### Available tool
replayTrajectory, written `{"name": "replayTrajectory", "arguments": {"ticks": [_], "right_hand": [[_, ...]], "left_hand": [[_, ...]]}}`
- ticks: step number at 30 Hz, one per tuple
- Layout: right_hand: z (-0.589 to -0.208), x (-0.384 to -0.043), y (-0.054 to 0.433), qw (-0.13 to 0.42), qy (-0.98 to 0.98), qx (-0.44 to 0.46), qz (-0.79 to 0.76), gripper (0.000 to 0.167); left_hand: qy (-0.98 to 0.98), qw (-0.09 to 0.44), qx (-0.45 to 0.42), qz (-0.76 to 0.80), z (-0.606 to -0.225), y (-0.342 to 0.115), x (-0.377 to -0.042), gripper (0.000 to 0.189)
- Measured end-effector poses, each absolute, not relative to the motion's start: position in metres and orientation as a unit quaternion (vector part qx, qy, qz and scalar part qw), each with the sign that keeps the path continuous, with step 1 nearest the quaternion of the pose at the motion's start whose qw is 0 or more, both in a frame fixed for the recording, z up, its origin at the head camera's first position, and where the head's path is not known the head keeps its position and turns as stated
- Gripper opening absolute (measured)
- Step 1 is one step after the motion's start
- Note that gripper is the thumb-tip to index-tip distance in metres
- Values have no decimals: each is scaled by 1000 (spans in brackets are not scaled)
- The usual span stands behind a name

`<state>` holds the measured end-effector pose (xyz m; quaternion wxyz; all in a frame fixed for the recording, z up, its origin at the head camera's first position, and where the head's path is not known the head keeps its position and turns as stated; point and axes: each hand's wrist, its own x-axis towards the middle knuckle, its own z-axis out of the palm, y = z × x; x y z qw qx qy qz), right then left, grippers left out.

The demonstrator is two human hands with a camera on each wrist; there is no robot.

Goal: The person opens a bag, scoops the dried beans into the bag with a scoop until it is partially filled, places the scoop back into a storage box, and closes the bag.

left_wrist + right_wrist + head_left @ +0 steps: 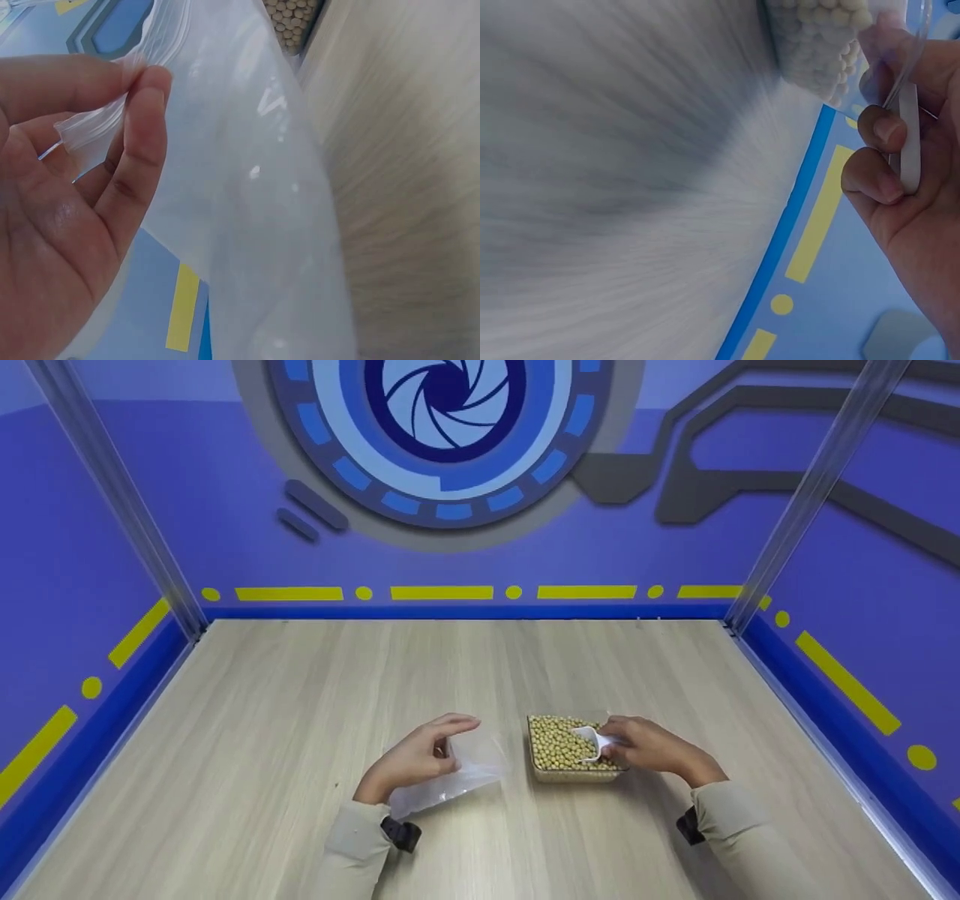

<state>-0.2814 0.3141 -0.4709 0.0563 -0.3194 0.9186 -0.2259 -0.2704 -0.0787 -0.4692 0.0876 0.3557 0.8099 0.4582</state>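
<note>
My left hand (416,754) pinches the zip edge of a clear plastic bag (247,172) between thumb and fingers. In the head view the bag hangs from that hand toward the right, low over the table. To its right stands a clear rectangular container (574,777) filled with round, pale yellow-green beans (553,739), likely soybeans. My right hand (652,746) grips the handle of a white scoop (910,139), fingers curled round it at the container's right rim. The scoop's bowl (592,742) lies in among the beans, tilted toward the left.
A light wood-grain table (300,682) spreads beneath both hands. Blue-purple panels (480,562) with yellow markings enclose its back and sides. Clear posts (817,487) rise at the back corners. Dark wrist devices (401,834) sit at both cuffs.
</note>
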Motion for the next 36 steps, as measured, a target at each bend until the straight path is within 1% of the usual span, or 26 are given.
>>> {"name": "replayTrajectory", "arguments": {"ticks": [5, 10, 22, 28, 36], "right_hand": [[-471, -282, 314, 47, 909, -329, -251, 12], [-469, -284, 315, 59, 908, -316, -268, 9], [-474, -287, 321, 71, 899, -309, -300, 10], [-474, -288, 322, 82, 892, -311, -316, 12], [-473, -289, 326, 69, 880, -323, -342, 16]], "left_hand": [[812, 89, 352, 457, -468, -80, -270, 62], [810, 93, 347, 464, -466, -80, -270, 63], [808, 93, 349, 465, -466, -82, -269, 64], [807, 92, 352, 465, -467, -83, -269, 63], [807, 85, 357, 463, -466, -83, -269, 61]]}}
